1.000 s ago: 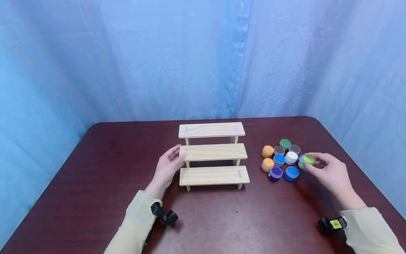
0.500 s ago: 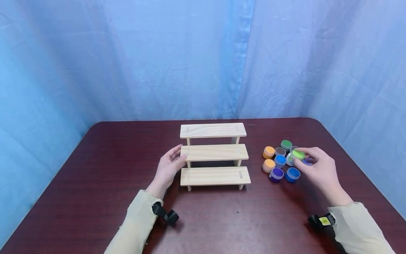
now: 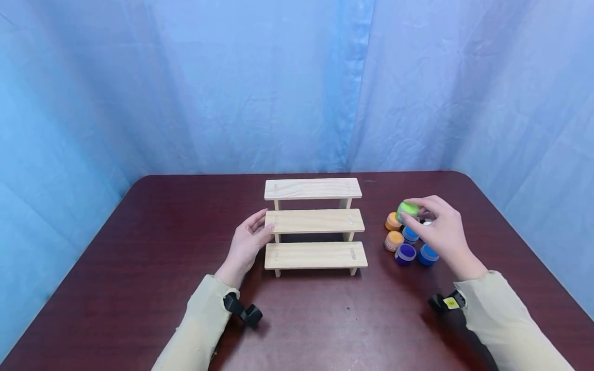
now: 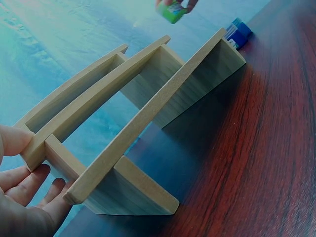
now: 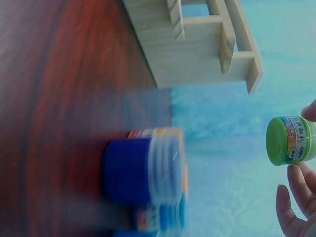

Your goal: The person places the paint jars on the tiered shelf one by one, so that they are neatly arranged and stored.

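Observation:
A three-step wooden stand (image 3: 315, 221) stands upright mid-table. At its left side my left hand (image 3: 245, 246) grips the end of the middle step, thumb on top and fingers beneath, as the left wrist view (image 4: 24, 192) shows. My right hand (image 3: 443, 229) pinches a light green paint jar (image 3: 407, 210) between thumb and fingers, held up above the other jars. In the right wrist view the green jar (image 5: 289, 140) is off the table. Below it are two orange jars (image 3: 394, 240), a purple jar (image 3: 405, 254) and blue jars (image 3: 427, 254); my right hand hides others.
The dark red table (image 3: 306, 319) runs back to a light blue curtain (image 3: 260, 93), which also hangs at both sides. The jar cluster sits to the right of the stand, with a gap of bare table between them.
My right hand has carried the light green jar left and upward, from the right edge of the cluster to over its back left part. My left hand has kept its grip on the stand.

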Motion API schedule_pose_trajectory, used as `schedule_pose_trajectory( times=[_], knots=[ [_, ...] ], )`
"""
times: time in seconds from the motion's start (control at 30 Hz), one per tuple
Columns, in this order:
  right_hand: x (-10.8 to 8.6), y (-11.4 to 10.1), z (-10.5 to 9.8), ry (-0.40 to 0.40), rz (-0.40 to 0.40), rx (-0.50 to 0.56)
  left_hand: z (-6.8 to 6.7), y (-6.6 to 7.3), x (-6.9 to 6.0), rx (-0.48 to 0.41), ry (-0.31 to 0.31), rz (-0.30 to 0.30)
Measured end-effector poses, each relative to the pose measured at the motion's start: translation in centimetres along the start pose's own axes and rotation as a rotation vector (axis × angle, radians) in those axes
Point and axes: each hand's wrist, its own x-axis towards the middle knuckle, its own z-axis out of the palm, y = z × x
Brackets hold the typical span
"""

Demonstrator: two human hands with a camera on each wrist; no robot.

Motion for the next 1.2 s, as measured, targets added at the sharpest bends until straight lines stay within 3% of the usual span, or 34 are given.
schedule_pose_trajectory(
  times=[0.6, 1.2],
  knots=[
    [4.0, -4.5, 4.8, 0.031, -0.175, 0.130, 0.3, 0.4, -0.1, -0.001, -0.001, -0.006],
    [7.2, -8.7, 9.4, -0.090, -0.263, 0.223, 0.3, 0.1, -0.2, -0.002, 0.004, -0.020]
  ],
)
